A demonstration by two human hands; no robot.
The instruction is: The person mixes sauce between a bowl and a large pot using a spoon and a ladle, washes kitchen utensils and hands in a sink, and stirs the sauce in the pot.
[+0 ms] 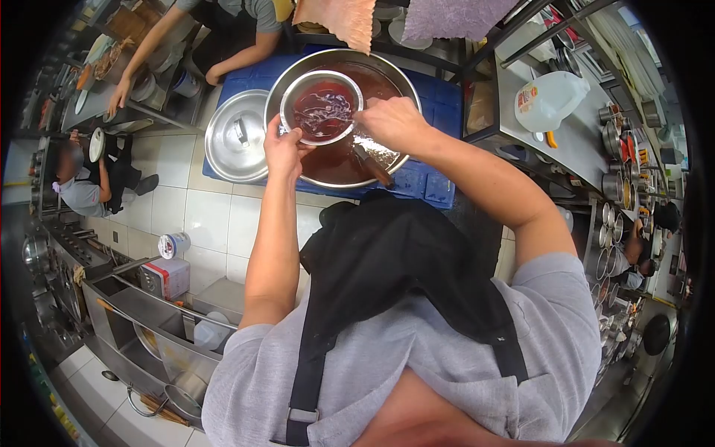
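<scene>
My left hand grips the near left side of a metal bowl, thumb at the rim. The bowl holds dark red liquid with pale, swirling streaks on its surface. My right hand is closed at the bowl's right rim; what its fingers pinch is hidden. Beneath the bowl stands a wide metal basin of reddish-brown liquid. A utensil with a brown handle rests in the basin, leaning on its near right rim.
A round metal lid lies left of the basin on a blue surface. A plastic jug sits on the right counter. One co-worker's arm reaches at upper left; another person stands far left. Steel equipment is at lower left.
</scene>
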